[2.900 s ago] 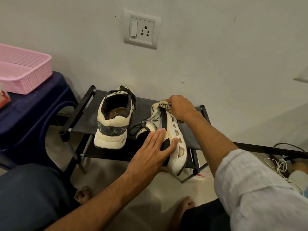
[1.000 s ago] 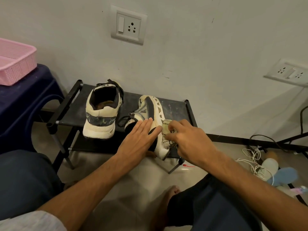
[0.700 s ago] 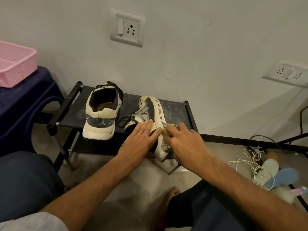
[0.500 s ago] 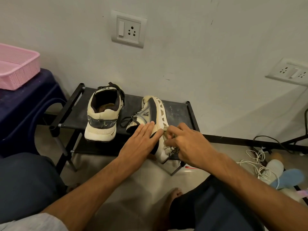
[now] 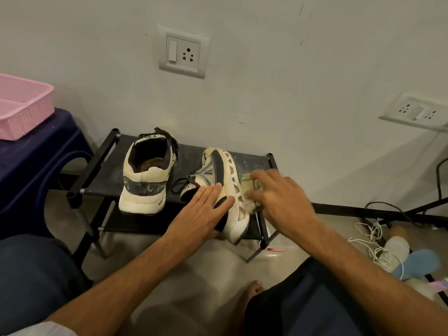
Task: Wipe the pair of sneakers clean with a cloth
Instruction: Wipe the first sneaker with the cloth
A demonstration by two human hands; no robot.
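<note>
The cream sneaker with the dark band lies tipped on its side at the right end of the black shoe rack, sole facing right. A letter-like logo on its side panel is too small to read for sure. The left hand lies flat on its upper with fingers straight and together, while the right hand, blurred, curls its fingers over a pale cloth held against the sole. The other sneaker stands upright to the left, its tongue label illegible, below a wall socket.
</note>
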